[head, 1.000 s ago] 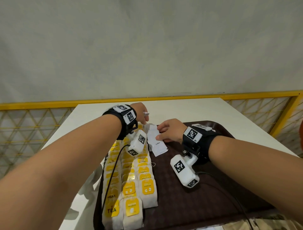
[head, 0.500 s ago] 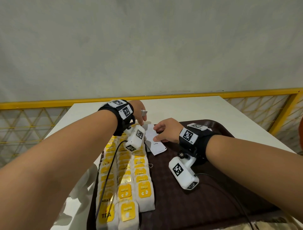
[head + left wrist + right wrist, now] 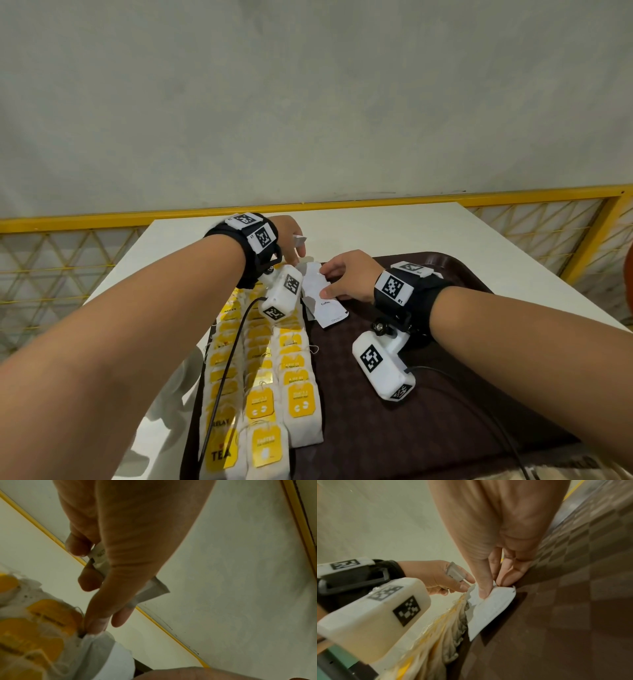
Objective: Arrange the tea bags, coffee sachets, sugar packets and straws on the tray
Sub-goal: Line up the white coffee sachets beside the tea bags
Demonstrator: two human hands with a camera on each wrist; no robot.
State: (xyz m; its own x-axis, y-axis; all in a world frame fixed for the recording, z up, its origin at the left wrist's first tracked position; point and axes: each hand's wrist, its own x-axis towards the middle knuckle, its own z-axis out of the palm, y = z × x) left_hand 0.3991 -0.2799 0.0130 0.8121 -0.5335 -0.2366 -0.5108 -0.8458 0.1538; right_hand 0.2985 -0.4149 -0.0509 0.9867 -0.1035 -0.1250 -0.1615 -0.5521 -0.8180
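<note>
The right grip [image 3: 346, 279] pinched the flat white paper coffee sachet [image 3: 323, 301], its long axis running twelve-to-six; the left grip [image 3: 291, 240] held a small white packet [image 3: 101, 557] at nine o'clock.

The left hand [image 3: 291, 240] is covering most of a small white packet [image 3: 150, 591], its print staying unreadable. Beside the tray [image 3: 445, 428], the nearest tea bags [image 3: 263, 448] are running off the bottom edge.

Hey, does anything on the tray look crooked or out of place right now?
Yes. The white coffee sachet lies askew beside the straight tea bag rows, under the right hand. The rest of the tray shows nothing spilled.
</note>
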